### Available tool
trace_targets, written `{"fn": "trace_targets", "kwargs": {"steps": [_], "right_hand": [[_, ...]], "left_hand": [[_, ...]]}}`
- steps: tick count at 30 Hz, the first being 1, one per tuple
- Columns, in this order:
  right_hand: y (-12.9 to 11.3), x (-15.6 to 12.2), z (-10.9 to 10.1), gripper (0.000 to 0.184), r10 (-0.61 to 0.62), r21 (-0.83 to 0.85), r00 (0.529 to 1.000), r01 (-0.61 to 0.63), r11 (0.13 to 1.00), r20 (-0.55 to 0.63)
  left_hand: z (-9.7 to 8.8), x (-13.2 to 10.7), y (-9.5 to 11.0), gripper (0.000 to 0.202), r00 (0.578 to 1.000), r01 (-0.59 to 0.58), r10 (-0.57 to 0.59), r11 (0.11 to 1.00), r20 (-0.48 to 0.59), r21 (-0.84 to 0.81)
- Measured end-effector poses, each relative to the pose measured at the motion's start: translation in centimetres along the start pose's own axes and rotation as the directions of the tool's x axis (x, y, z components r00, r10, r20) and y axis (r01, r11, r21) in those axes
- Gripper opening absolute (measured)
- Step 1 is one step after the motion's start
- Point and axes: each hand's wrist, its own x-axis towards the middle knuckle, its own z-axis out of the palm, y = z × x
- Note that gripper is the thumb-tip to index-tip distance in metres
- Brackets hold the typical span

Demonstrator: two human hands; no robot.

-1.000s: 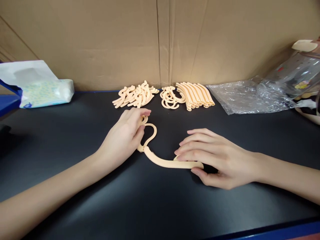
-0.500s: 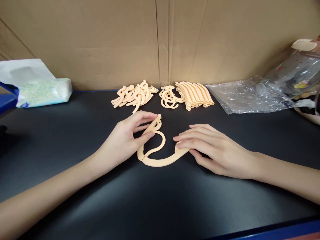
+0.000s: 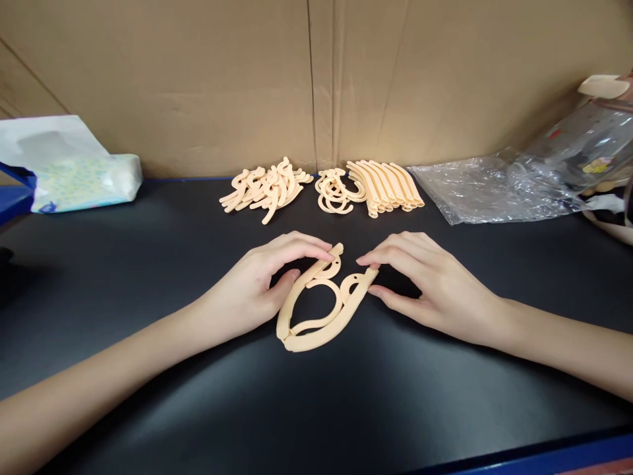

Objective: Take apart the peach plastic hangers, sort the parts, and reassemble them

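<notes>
A cream plastic folding hanger (image 3: 321, 336) lies on the black table, its two curved arms joined at the near end and folded close together. Between the arms sits its curved hook (image 3: 340, 300). My left hand (image 3: 267, 277) is closed on the left arm, index finger near the far tip and thumb against the outer side. With fingertips and thumb, my right hand (image 3: 425, 284) pinches the far end of the right arm. Small notched loops with holes show on the inner side of both arms.
Along the cardboard wall lie a pile of S-shaped hooks (image 3: 267, 188), a few curved C-shaped pieces (image 3: 336, 191) and a row of hanger arms (image 3: 388, 188). A tissue pack (image 3: 84, 185) is at the left. Clear plastic bag (image 3: 484, 191) and bottle (image 3: 601, 142) are at the right.
The hanger's right arm has swung up and inward toward the left arm, my right hand moving with it. The left arm has tilted and shifted right and nearer, with my left hand on it.
</notes>
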Motion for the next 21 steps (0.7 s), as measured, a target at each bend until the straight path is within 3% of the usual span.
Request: {"fn": "trace_targets", "kwargs": {"steps": [11,21], "right_hand": [[0.4,-0.1,0.2,0.023,0.033,0.017,0.999,-0.032,0.999,-0.021],[0.2,-0.1,0.0,0.01,0.023,0.082,0.999,-0.019,0.996,-0.046]], "left_hand": [[0.2,-0.8,0.6,0.042,0.992,-0.115,0.102,0.978,0.081,0.175],[0.6,-1.2,1.5,0.05,0.962,-0.224,0.179,0.95,0.208,0.217]]}}
